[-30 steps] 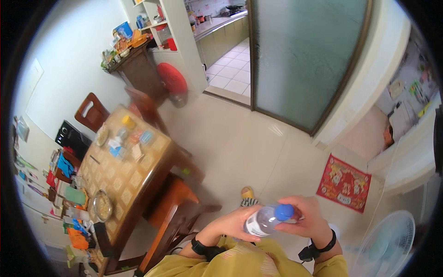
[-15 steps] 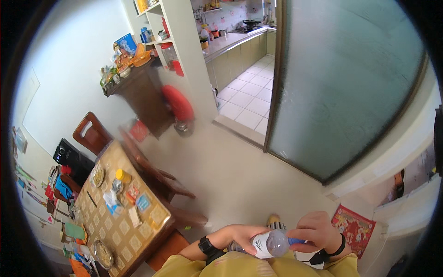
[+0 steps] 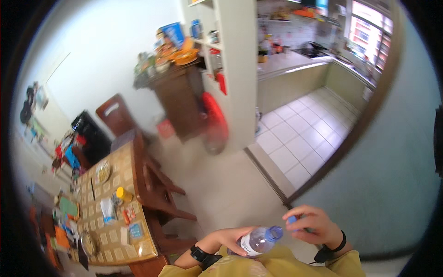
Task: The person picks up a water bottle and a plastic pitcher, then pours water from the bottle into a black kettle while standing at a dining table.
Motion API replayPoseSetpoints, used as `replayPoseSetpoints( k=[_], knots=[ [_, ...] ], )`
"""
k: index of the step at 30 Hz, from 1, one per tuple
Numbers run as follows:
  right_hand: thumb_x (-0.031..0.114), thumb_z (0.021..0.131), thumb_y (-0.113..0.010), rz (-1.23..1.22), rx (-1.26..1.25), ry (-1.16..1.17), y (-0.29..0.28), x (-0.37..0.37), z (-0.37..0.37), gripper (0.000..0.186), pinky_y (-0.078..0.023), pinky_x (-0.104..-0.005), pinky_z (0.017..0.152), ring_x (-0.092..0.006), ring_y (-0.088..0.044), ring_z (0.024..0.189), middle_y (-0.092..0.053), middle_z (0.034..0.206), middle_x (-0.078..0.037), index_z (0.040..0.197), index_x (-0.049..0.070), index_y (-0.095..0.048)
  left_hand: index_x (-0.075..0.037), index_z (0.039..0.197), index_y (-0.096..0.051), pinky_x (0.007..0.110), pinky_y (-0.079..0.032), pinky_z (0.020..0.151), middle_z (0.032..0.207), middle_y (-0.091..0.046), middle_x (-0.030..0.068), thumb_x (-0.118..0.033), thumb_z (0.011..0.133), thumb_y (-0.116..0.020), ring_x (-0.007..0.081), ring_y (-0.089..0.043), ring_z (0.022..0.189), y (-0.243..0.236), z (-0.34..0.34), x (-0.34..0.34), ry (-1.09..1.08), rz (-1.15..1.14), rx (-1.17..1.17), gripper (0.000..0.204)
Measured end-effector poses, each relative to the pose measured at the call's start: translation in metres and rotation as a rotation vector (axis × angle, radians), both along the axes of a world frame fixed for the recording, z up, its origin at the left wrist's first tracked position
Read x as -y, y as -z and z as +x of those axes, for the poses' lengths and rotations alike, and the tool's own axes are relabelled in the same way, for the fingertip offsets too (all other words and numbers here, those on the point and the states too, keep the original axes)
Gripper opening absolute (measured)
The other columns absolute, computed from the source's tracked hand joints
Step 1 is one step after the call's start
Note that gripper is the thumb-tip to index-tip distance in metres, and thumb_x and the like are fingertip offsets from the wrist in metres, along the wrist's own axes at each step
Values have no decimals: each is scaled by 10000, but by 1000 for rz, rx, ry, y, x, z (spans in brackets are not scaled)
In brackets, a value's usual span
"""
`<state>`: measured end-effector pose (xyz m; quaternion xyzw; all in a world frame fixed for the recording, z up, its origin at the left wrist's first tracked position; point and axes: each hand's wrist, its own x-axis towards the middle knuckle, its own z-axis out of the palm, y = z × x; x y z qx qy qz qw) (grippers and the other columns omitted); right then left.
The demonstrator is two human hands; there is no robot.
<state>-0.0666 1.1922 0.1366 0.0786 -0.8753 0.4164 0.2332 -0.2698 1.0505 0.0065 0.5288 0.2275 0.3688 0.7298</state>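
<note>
My left hand grips a clear plastic water bottle by its body, held tilted close to my chest at the bottom of the view. Its neck end shows blue. My right hand hovers just right of the bottle's mouth, its fingertips pinching a small blue cap, slightly apart from the bottle. Both wrists wear dark bands. My yellow sleeves fill the lower edge.
A table with a checked cloth and several small items stands at the left, wooden chairs beside it. Farther off are a dark cabinet, a white shelf unit, a tiled kitchen floor and a frosted sliding door at right.
The view has swung up toward the kitchen and shelves. My hands sit lower in the picture, and my right hand has come off the bottle's top with the blue cap.
</note>
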Motion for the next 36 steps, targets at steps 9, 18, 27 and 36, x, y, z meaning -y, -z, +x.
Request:
replayPoseSetpoints(
  k=[9,18,27,36],
  knots=[
    [24,700,-646,-365,130,-176,53,-106,-222,314,-418,-222,596,-107,-511,658,-593,893,-62,1001,25,-554,-34,1138,-425,302,-348,885,1052,-513,44,-148,610,-737,151,-469,1000,32,-159,-22,-908,-58,-69,623],
    [20,733,-588,-851,211,47,81,-179,-438,250,-452,-229,627,-132,-563,734,-562,809,-69,965,6,-496,-35,1139,-413,301,-355,873,1044,-501,39,-141,604,-743,128,-459,984,-17,-356,-74,-1300,-150,-106,637],
    [-40,738,-552,-796,337,103,126,-275,-665,188,-472,-225,634,-122,-551,729,-530,841,-62,889,21,-457,-17,1187,-358,342,-414,796,987,-533,105,-207,574,-774,199,-521,925,1,-527,-84,-1717,15,-44,764],
    [152,862,-456,-444,747,-540,87,-214,-947,181,-375,-175,568,-51,-477,644,-562,753,-9,910,27,-579,-11,1167,-350,354,-443,752,918,-530,133,-405,563,-751,230,-544,854,-21,-601,-44,-2675,68,179,824]
  ],
)
